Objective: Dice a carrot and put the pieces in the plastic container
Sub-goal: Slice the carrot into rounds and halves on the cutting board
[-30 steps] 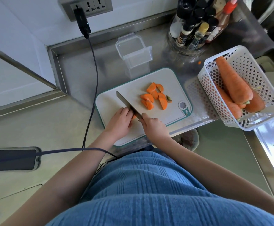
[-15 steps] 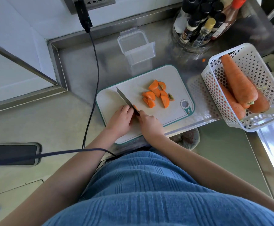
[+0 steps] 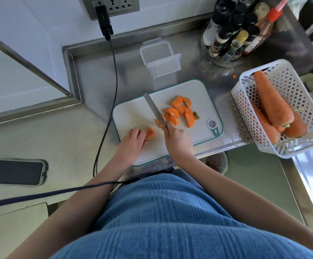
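Slicing is the step in hand: the left hand (image 3: 133,141) grips the remaining carrot stub (image 3: 150,134) on the cutting board (image 3: 131,116), while the right hand (image 3: 178,141), apart from it, clasps the knife (image 3: 154,110) handle with the blade lying against the cut carrot pieces (image 3: 180,113). Curling the left fingertips back from the stub's cut face would keep them safe. The pieces look too coarse to count as dice. The plastic container (image 3: 161,58) stands open just beyond the board.

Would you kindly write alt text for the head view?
Right hand holds a steel knife beside orange carrot chunks on a white cutting board; left hand holds the carrot stub. A clear plastic container stands behind.
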### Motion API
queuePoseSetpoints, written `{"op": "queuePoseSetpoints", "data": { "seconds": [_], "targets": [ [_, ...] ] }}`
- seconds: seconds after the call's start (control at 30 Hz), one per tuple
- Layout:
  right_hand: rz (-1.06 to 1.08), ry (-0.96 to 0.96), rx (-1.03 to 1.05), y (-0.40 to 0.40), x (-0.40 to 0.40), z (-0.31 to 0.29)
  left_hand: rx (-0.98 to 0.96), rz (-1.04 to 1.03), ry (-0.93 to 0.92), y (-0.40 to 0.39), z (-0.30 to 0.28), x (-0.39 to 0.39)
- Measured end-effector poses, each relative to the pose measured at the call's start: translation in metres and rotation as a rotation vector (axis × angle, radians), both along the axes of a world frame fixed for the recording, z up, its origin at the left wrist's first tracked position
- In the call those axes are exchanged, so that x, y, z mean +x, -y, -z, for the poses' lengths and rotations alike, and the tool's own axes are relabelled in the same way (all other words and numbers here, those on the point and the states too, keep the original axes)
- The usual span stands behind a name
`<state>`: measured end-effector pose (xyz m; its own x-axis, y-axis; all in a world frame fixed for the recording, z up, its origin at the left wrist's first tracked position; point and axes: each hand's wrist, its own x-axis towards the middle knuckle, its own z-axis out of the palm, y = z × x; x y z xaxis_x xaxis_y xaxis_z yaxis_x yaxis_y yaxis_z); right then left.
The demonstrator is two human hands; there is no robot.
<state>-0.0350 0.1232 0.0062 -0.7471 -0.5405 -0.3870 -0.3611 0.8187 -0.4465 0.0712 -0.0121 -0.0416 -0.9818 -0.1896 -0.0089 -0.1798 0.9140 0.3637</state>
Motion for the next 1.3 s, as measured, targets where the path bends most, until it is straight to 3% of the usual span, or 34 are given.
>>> {"op": "queuePoseSetpoints", "data": {
  "seconds": [0.27, 0.57, 1.03, 1.3],
  "targets": [
    [-0.093, 0.015, 0.004, -0.002, 0.012, 0.001, -0.037, 0.029, -0.010, -0.001, 0.002, -0.008],
    [-0.078, 0.041, 0.004, -0.004, 0.011, 0.006, -0.232, 0.099, -0.134, -0.007, 0.005, -0.012],
    [-0.070, 0.105, 0.023, 0.000, 0.013, 0.008, -0.073, 0.125, -0.072, -0.003, 0.002, -0.021],
    [-0.125, 0.054, 0.146, 0.012, 0.013, 0.020, -0.003, 0.119, -0.033, 0.001, 0.003, -0.022]
  ]
}}
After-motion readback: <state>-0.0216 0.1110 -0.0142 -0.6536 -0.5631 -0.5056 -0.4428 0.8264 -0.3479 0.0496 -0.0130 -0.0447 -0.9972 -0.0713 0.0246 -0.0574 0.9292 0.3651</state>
